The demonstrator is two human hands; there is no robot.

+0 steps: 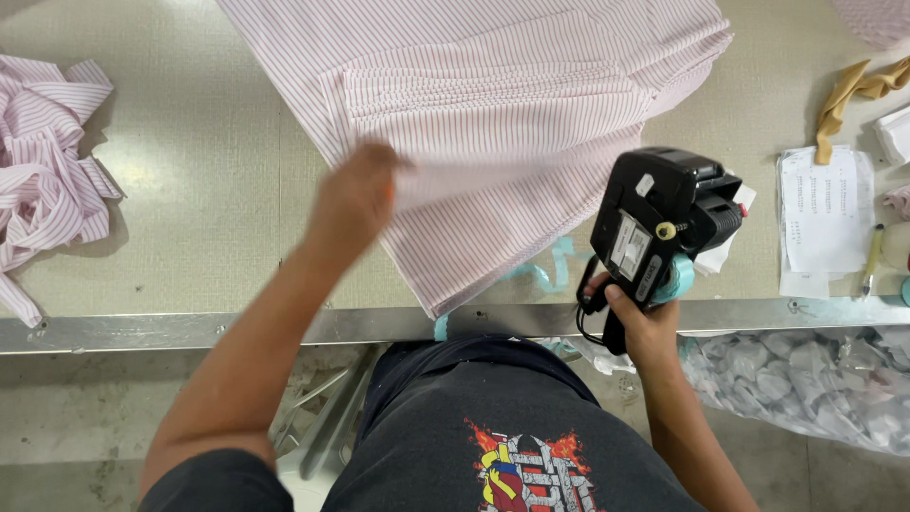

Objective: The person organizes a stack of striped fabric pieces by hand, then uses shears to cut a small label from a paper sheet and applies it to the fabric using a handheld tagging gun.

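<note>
I look down on a pale worktable (190, 190) with a metal strip along its near edge. In the middle of it lies a stack of pink-and-white striped fabric pieces (493, 104), and I take this stack as my landmark.

The left hand (355, 199) is at the near left corner of the stack. It is blurred, but I can see the fingers closed on the edge of the top striped piece, which is lifted a little from the layers below.

The right hand (640, 322) is near the right corner of the stack, at the table's front edge. It is clamped around the grip of a black hand-held labelling gun (659, 223), which stands upright just beside the stack and does not touch it. A turquoise part shows at the gun's lower right side, and a turquoise strip (545, 275) lies on the table between the gun and the stack.

Far left of the stack there is a crumpled heap of the same striped cloth (47, 161). Right of the stack, beyond the gun, lie white printed paper sheets (825, 213), a pen (870, 261) beside them, and a tan fabric strip (848, 95) above them. Below the table edge on the right, I see a mass of crumpled clear plastic (806, 379).
</note>
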